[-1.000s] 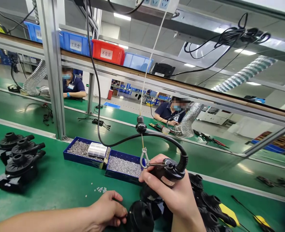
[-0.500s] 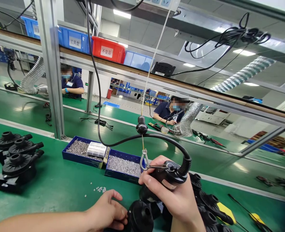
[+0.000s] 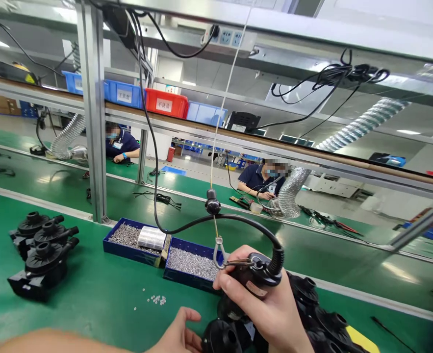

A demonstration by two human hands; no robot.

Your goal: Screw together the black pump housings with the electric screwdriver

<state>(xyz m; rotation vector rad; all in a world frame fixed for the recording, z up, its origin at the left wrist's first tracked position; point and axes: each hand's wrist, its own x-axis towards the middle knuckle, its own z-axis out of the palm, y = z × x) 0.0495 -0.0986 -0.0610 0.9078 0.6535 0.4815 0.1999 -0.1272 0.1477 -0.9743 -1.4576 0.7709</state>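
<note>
My right hand (image 3: 266, 304) is wrapped round the black body of a hanging electric screwdriver (image 3: 255, 272), held upright over a black pump housing (image 3: 221, 337) at the bottom edge. The tool hangs from a thin cord with a metal clip (image 3: 219, 249), and its black cable arcs up to the left. My left hand (image 3: 179, 336) rests on the green belt against the left side of that housing, thumb stretched forward; most of its fingers are cut off by the frame. More black pump housings (image 3: 312, 304) lie to the right of my right hand.
Two blue trays (image 3: 133, 250) of small screws stand just beyond my hands, with loose screws (image 3: 156, 299) on the mat. Three black pumps (image 3: 41, 252) sit at the left. An aluminium post (image 3: 93, 113) rises behind them. Two other people sit across the far belt.
The view has tipped upward and shifted, so my hands sit lower in the frame. My left hand has slid partly out of view. My right hand keeps its grip on the screwdriver.
</note>
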